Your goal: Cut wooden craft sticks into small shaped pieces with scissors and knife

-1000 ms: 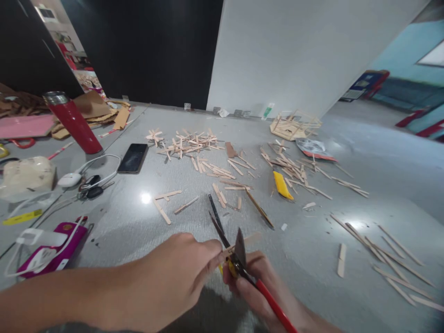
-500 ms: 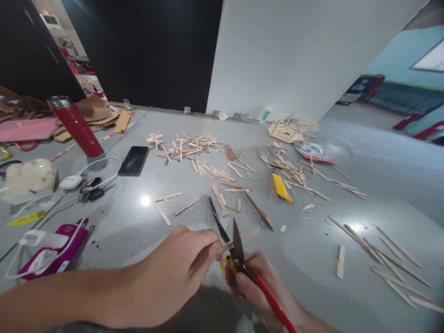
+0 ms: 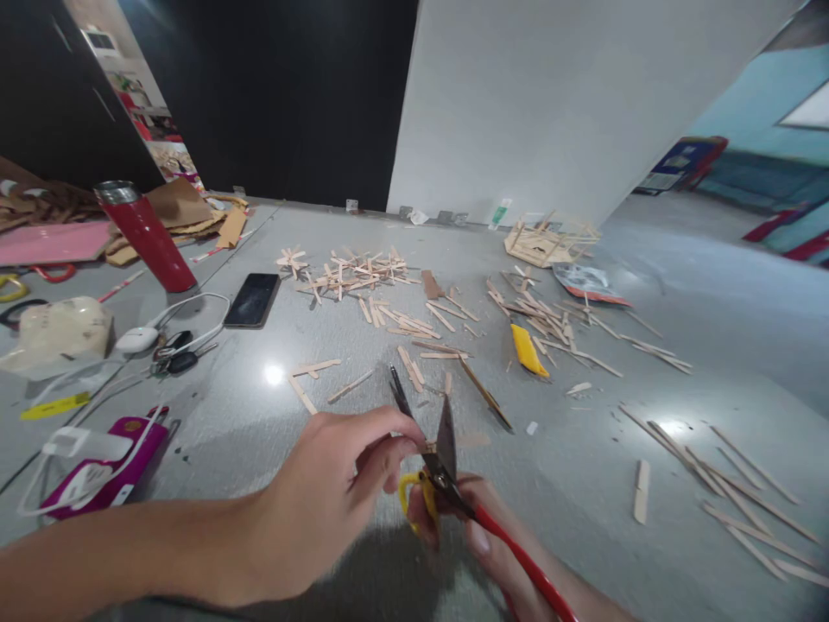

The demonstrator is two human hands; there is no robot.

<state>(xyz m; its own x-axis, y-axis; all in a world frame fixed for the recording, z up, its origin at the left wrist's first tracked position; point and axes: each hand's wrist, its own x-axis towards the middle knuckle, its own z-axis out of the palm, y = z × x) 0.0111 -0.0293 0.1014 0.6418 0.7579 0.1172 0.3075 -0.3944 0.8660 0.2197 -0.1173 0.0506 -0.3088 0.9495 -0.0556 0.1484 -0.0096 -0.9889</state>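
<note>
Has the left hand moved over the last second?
Yes, slightly forward, away from the wearer: the left hand now reaches the near end of the loose stick on the table; a gap showed there earlier.

A red bottle [image 3: 154,246] stands in the upper left of the frame. A black phone [image 3: 252,300] lies to its right. Lower down, on the left, are keys [image 3: 182,363] and a purple thing [image 3: 146,451].
</note>
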